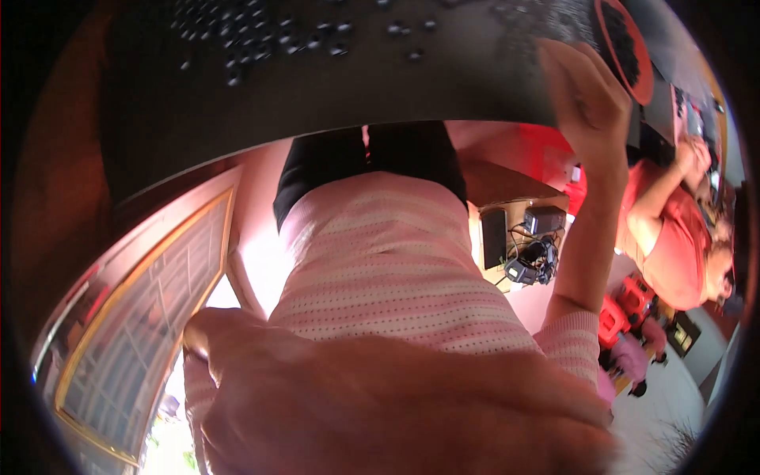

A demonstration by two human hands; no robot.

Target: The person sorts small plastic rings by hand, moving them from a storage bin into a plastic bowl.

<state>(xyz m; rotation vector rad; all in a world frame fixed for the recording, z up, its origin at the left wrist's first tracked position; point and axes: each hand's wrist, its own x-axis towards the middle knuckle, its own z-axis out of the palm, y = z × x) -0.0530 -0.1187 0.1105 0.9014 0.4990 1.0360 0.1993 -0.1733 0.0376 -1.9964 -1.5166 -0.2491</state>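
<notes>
My right hand [590, 99] is over the right part of the dark table [380, 95], its fingers curled together. Anything inside them is hidden. Close by is an orange-rimmed round container [643, 83] with small black pieces inside. More small black ring-like pieces [253, 39] lie scattered along the upper left of the tabletop. Very near the camera, my left hand [356, 396] fills the lower part of the view. It is blurred, with the fingers stretched toward the right, and nothing shows in it.
Below the table edge stands a cardboard box [507, 186] with black adapters and coiled cables [534, 257]. At the right a person in an orange top [673, 245] holds their hands together. Red chairs [613, 317] are behind. A wood-framed window [150, 317] is at left.
</notes>
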